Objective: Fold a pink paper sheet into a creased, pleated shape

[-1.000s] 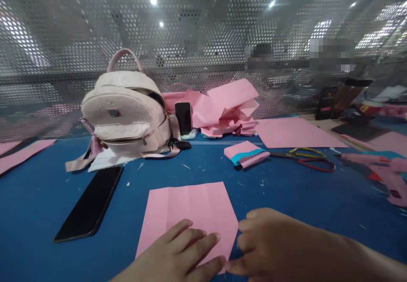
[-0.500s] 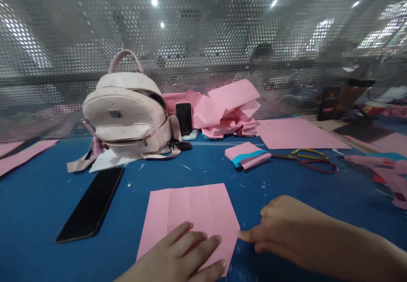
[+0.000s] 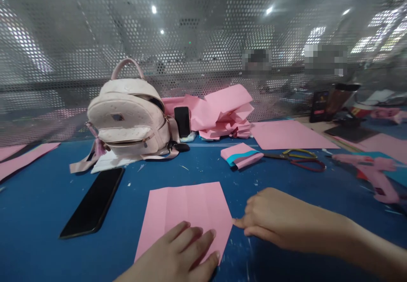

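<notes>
A pink sheet of paper (image 3: 187, 208) with lengthwise creases lies flat on the blue table (image 3: 38, 214) in front of me. My left hand (image 3: 178, 256) rests flat on its near edge, fingers stretched out and together. My right hand (image 3: 273, 218) sits at the sheet's right corner, fingers curled, one fingertip pressed against the paper's edge. Nothing is lifted off the table.
A black phone (image 3: 93, 203) lies left of the sheet. Behind stand a pale backpack (image 3: 129, 116), a second phone (image 3: 182, 121), crumpled pink paper (image 3: 225, 110), a folded pink-and-teal piece (image 3: 241, 154), scissors (image 3: 299, 159), a flat pink sheet (image 3: 286, 134) and a pink glue gun (image 3: 372, 171). A perforated metal screen (image 3: 203, 53) closes the back.
My right hand slid up along the sheet's right edge from the near corner to the side corner. My left hand stayed flat on the paper. The view shifted slightly.
</notes>
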Demonstrator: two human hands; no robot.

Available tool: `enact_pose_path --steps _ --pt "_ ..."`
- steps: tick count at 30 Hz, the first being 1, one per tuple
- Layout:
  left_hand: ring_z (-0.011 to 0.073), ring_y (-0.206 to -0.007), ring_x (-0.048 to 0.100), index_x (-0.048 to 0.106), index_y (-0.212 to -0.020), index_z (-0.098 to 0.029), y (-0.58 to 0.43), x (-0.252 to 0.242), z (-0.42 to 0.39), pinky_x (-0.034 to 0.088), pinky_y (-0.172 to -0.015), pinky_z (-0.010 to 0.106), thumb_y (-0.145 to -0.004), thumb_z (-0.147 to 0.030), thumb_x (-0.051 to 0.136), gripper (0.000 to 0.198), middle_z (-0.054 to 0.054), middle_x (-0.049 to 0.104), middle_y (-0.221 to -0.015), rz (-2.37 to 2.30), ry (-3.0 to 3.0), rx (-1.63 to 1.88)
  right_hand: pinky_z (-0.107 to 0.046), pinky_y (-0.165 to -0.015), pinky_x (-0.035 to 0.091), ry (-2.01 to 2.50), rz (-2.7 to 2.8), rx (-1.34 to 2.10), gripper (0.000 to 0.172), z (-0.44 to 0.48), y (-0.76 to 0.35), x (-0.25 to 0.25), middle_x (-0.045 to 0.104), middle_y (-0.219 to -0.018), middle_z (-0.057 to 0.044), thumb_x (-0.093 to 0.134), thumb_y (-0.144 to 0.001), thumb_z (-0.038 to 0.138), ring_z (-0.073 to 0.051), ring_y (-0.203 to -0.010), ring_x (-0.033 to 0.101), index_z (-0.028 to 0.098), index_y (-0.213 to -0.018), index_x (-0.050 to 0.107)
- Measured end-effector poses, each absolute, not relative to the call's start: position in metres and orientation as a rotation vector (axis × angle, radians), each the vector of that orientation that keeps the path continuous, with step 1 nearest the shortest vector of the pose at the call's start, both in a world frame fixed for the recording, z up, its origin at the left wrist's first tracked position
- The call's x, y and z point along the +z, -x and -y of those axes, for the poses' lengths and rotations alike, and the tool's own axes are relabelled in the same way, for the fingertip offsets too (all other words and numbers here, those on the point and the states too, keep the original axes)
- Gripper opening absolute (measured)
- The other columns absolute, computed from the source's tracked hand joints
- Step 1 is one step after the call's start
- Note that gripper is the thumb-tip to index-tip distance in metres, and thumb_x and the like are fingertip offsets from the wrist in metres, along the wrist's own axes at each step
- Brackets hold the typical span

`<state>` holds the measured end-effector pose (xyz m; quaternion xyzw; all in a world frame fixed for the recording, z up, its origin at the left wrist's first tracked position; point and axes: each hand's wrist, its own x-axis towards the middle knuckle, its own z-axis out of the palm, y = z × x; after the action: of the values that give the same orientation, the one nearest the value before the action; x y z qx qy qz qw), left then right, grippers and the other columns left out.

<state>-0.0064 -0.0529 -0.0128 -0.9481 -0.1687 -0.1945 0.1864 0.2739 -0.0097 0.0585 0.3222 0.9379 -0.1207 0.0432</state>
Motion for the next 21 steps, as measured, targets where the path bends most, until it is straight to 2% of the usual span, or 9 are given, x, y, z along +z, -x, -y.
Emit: enact_pose_path --steps 7,11,15,18,21 --pt "0.0253 -0.098 0.066 0.059 -0.127 -0.010 -0.004 -0.002 0.066 0.051 -0.083 0.036 -0.100 -0.025 0.046 0.034 0.009 0.067 -0.125 0.467 2.669 -0.375 -0.030 -0.070 0.039 -0.833 -2.952 -0.259 0.028 0.006 -0.267 0.062 0.073 -0.083 -0.003 0.049 -0.099 0.025 -0.020 -0.078 0.064 0.021 -0.087 0.073" --pt "0.0249 -0.090 0.068 0.056 -0.130 -0.006 -0.013 0.002 0.071 0.052 -0.077 0.038 -0.097 -0.020 0.046 0.037 0.011 0.070 -0.119 0.536 2.667 -0.353 -0.029 -0.071 0.039 -0.869 -3.022 -0.215 0.029 0.004 -0.267 0.062 0.072 -0.082 -0.003 0.046 -0.099 0.021 -0.019 -0.080 0.062 0.019 -0.088 0.072" --pt "0.0214 -0.082 0.067 0.061 -0.118 -0.009 -0.021 -0.004 0.068 0.050 -0.076 0.038 -0.096 -0.009 0.043 0.029 0.008 0.073 -0.102 0.574 2.622 -0.594 -0.027 -0.069 0.038 -0.943 -3.091 -0.260 0.027 0.007 -0.267 0.065 0.072 -0.082 -0.002 0.046 -0.099 0.020 -0.018 -0.080 0.063 0.019 -0.091 0.072" --pt "0.0201 -0.081 0.066 0.065 -0.106 -0.010 -0.022 -0.003 0.064 0.050 -0.076 0.036 -0.098 -0.008 0.044 0.023 0.007 0.073 -0.091 0.510 2.608 -0.748 -0.028 -0.067 0.037 -1.002 -3.115 -0.243 0.028 0.009 -0.267 0.066 0.072 -0.081 -0.002 0.046 -0.099 0.022 -0.018 -0.077 0.063 0.019 -0.089 0.072" --pt "0.0193 -0.089 0.065 0.066 -0.101 -0.010 -0.018 0.008 0.065 0.048 -0.088 0.038 -0.099 -0.009 0.045 0.022 0.007 0.073 -0.092 0.439 2.655 -0.793 -0.028 -0.067 0.039 -1.093 -3.127 -0.281 0.031 0.008 -0.268 0.066 0.072 -0.081 -0.003 0.045 -0.100 0.025 -0.018 -0.077 0.064 0.018 -0.088 0.073"
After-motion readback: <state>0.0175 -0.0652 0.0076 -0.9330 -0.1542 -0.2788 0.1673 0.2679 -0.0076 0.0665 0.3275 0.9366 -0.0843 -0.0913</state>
